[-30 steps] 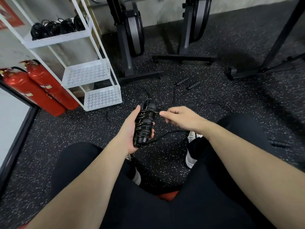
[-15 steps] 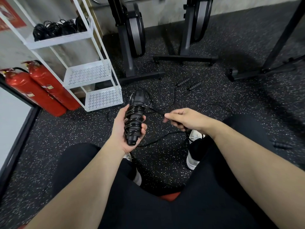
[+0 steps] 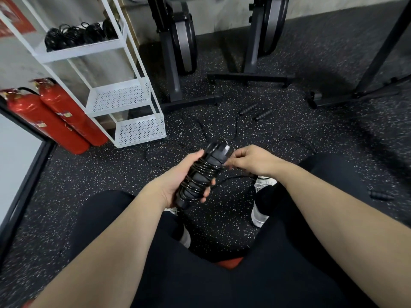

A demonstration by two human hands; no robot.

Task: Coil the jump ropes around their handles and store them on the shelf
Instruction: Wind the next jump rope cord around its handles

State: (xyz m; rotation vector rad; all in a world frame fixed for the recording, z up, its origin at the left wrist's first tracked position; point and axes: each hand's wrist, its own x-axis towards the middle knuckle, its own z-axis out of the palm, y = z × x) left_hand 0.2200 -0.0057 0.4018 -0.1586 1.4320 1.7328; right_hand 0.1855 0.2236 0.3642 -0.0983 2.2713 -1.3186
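My left hand (image 3: 178,181) grips a pair of black jump rope handles (image 3: 204,172) held together, with black cord wound around them in several turns. My right hand (image 3: 251,160) pinches the loose cord right beside the upper end of the handles. The rest of that cord trails down to the floor between my feet. A second jump rope (image 3: 255,112) lies uncoiled on the floor ahead, its two handles side by side. The white shelf (image 3: 124,94) stands at the left, and its top tier holds several coiled black ropes (image 3: 82,34).
Two red fire extinguishers (image 3: 55,116) lean beside the shelf. Exercise machine bases (image 3: 249,76) stand on the speckled rubber floor beyond. Another black handle (image 3: 380,195) lies on the floor at the right. My legs and white shoes are below my hands.
My right hand has moved in from the right and now sits against the top of the handles. My left hand has tilted the bundle, its top leaning right.
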